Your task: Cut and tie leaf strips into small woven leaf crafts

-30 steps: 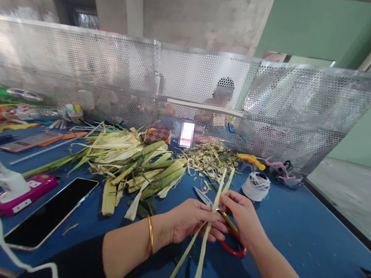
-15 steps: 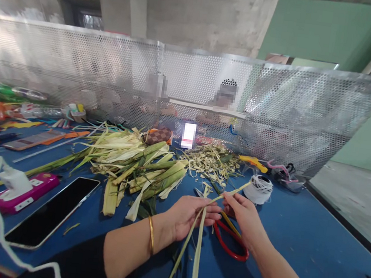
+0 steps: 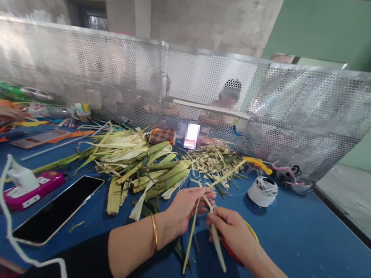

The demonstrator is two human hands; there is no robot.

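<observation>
Crossed strips of corn husk (image 3: 189, 244) are pinched in my left hand (image 3: 186, 210), between the thumb and fingers. One strip hangs toward me and another points away to the upper right. My right hand (image 3: 233, 232), closed, grips a husk strip (image 3: 219, 250) that runs down right from the crossing. Under the right hand lie scissors with a red handle (image 3: 232, 253), mostly hidden. A heap of corn husks (image 3: 154, 171) lies left of my hands, and beyond them is a pile of small husk scraps (image 3: 213, 161).
A spool of white thread (image 3: 262, 192) stands to the right, near a yellow-handled tool (image 3: 259, 164). At left lie a phone (image 3: 60, 209) and a purple power strip (image 3: 37, 190) with a white cable. Another person's hand (image 3: 0, 112) reaches over coloured pieces. A perforated screen (image 3: 112, 74) runs behind.
My right hand has left the strip at upper right, moved toward me, and taken the hanging strip, swinging it right. Another person's hand has come in at the left edge.
</observation>
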